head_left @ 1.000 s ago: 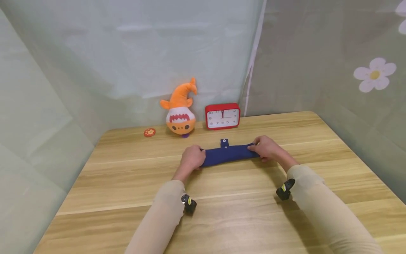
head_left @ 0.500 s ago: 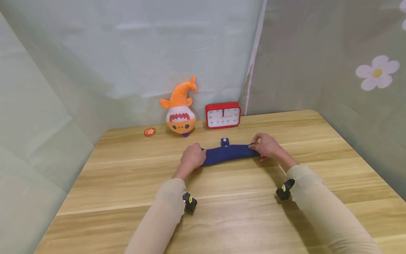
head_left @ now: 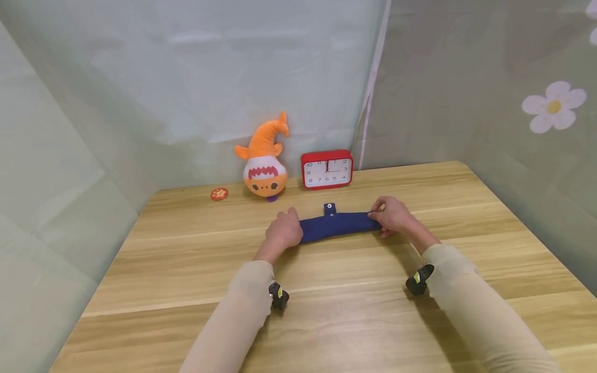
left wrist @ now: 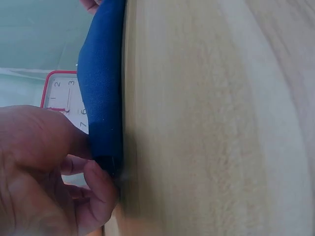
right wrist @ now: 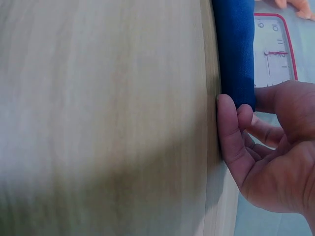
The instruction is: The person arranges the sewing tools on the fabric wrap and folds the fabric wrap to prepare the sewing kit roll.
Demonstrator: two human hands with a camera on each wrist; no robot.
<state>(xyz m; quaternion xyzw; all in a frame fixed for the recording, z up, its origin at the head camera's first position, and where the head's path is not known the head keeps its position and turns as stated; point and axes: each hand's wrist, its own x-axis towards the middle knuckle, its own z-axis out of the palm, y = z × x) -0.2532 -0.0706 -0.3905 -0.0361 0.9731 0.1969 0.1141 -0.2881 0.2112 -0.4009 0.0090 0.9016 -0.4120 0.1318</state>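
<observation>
A dark blue folded cloth bundle (head_left: 337, 226) lies lengthwise across the wooden table, with a short snap tab (head_left: 329, 209) sticking out from its far edge. My left hand (head_left: 284, 228) holds the bundle's left end; in the left wrist view the thumb side lies against the cloth (left wrist: 102, 73) and curled fingertips (left wrist: 101, 184) sit at its end. At the other end, my right hand (head_left: 393, 215) pinches the cloth with the thumb on top. The right wrist view has those fingers (right wrist: 231, 128) curled beneath the blue end (right wrist: 237, 59), close to the tabletop.
Behind the bundle stands a red alarm clock (head_left: 327, 170). Left of it an orange and white shark plush (head_left: 265, 163) leans on the curtain wall (head_left: 196, 93). A round red disc (head_left: 218, 194) lies near the table's (head_left: 322, 311) back left corner.
The bundle stays in nearly the same place. My left hand's fingers have risen slightly at its end, and the right hand has shifted only a little.
</observation>
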